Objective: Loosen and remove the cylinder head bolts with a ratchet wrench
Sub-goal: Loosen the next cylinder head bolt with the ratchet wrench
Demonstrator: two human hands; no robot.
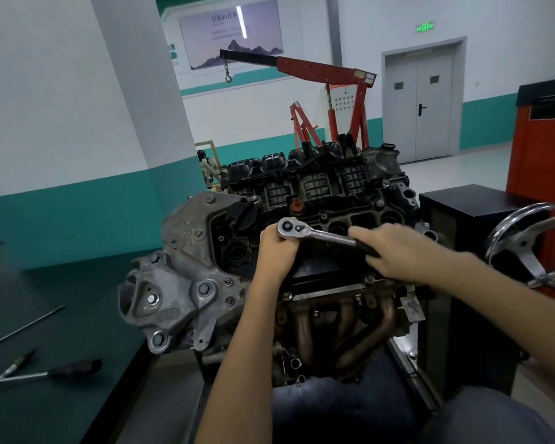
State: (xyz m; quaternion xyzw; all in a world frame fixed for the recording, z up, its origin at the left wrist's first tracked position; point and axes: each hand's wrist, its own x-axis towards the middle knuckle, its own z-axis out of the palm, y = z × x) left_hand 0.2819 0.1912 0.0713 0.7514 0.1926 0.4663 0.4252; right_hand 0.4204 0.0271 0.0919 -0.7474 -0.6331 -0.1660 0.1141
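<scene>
Head view shows the ratchet wrench [314, 232] lying across the top of the engine [302, 193], left hand [277, 251] curled under its head, right hand [398, 248] gripping its handle.

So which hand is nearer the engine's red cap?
Left. The left hand grips the head of the ratchet wrench just below the red cap; the right hand holds its handle, farther right.

chrome ratchet wrench [314, 232] flat across dark cylinder head [334, 200], head leftward
</scene>
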